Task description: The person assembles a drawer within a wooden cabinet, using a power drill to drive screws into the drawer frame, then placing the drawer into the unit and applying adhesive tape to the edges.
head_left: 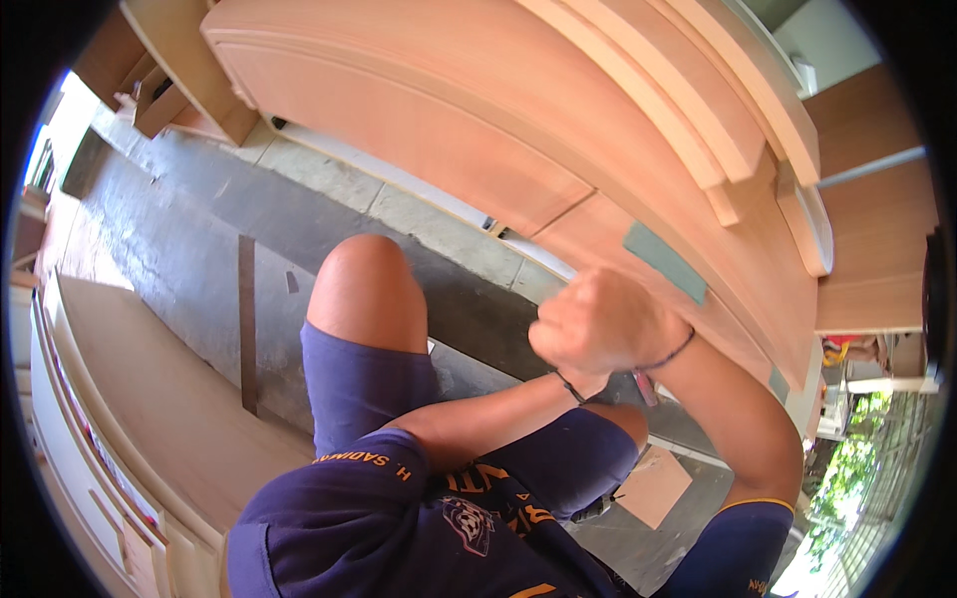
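Observation:
My right hand [616, 317] is curled closed in front of a long pinkish wooden panel [439, 130]. Whatever lies inside its fingers, if anything, is hidden. My left hand [586, 381] meets it from below, with the wrists close together; the right hand covers the left fingers. A flat grey-green rectangular piece [665, 261] lies on the panel just beyond my hands. Under my right wrist a small pinkish-red object [646, 389] shows in part, too little to name.
Curved wooden strips [688, 90] rest on the panel at the upper right. More wooden panels [150, 369] stand at the left, near a narrow dark strip [247, 324] on the grey floor [199, 239]. A thin light board [653, 486] lies by my foot.

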A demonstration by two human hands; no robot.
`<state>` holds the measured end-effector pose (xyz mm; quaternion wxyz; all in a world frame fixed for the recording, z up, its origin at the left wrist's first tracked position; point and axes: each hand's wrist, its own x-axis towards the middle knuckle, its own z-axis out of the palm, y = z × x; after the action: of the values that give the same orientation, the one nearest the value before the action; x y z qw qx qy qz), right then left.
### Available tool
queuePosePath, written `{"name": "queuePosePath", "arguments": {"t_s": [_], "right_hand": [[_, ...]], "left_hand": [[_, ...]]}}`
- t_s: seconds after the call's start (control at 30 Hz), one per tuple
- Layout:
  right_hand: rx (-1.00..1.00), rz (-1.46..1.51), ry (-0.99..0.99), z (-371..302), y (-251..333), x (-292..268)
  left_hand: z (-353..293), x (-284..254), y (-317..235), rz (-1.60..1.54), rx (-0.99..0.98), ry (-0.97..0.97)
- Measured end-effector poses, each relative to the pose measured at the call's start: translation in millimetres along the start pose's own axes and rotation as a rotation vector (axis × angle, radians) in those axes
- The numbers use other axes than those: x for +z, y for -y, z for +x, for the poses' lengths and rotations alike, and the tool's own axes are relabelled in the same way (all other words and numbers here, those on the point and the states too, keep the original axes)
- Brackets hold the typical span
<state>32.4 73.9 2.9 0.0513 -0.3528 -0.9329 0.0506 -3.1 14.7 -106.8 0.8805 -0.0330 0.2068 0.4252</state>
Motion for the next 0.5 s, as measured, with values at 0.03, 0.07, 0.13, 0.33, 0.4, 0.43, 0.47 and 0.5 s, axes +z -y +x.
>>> {"name": "queuePosePath", "arguments": {"t_s": [0.03,0.07,0.13,0.33,0.4,0.43,0.47,0.5], "right_hand": [[-0.014,0.007,-0.054,-14.0,12.5,2.4],[-0.027,0.014,-0.109,-27.5,23.6,4.9],[-0.013,0.049,-0.08,-64.7,53.0,6.9],[0.017,0.176,0.086,-163.0,111.0,28.7],[-0.001,0.198,0.181,-182.6,108.5,21.2],[0.036,0.15,0.246,-201.9,80.8,10.5],[0.044,0.104,0.301,-220.0,45.8,4.9],[0.095,0.029,0.34,-237.9,18.1,4.3]], "left_hand": [[7.9,-2.5,-4.4,0.045,-0.035,0.049],[16.0,-6.0,-9.9,0.09,-0.071,0.099],[16.4,-2.8,-6.5,0.259,-0.112,0.163],[19.3,11.3,-14.3,0.377,0.0,0.195],[11.1,18.5,-9.8,0.392,-0.007,0.213],[9.5,24.5,-4.8,0.405,-0.013,0.224],[12.6,24.0,-4.0,0.426,0.002,0.236],[11.2,23.2,-0.3,0.429,-0.008,0.223]]}}
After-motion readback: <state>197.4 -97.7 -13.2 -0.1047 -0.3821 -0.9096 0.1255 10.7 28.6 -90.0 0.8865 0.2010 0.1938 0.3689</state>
